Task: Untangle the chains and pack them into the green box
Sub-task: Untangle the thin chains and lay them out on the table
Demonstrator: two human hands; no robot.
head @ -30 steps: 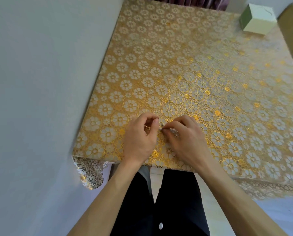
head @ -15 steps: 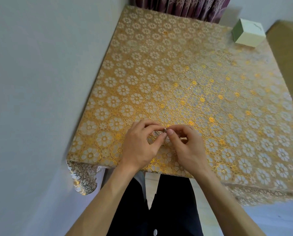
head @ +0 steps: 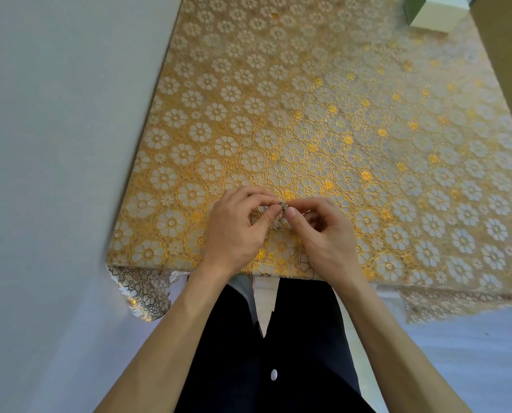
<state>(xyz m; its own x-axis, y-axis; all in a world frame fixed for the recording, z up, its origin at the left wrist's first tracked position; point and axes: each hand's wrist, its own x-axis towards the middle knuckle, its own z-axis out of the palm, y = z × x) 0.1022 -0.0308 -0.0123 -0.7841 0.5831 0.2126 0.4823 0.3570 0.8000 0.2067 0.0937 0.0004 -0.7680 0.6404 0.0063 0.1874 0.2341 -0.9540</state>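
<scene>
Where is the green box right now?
In the head view, the green box sits on the table at its far right corner, cut off by the top edge.

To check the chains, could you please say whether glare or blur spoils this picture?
Head view: the chains, tiny yet fairly sharp, pinched between left hand and right hand; tablecloth glints gold mid-table, washed out far right; green box cropped at top.

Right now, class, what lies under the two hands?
Under the left hand and right hand lies the flowered tablecloth. A small bunch of chain shows between them, pinched by both. How much more chain the hands cover cannot be seen.
</scene>
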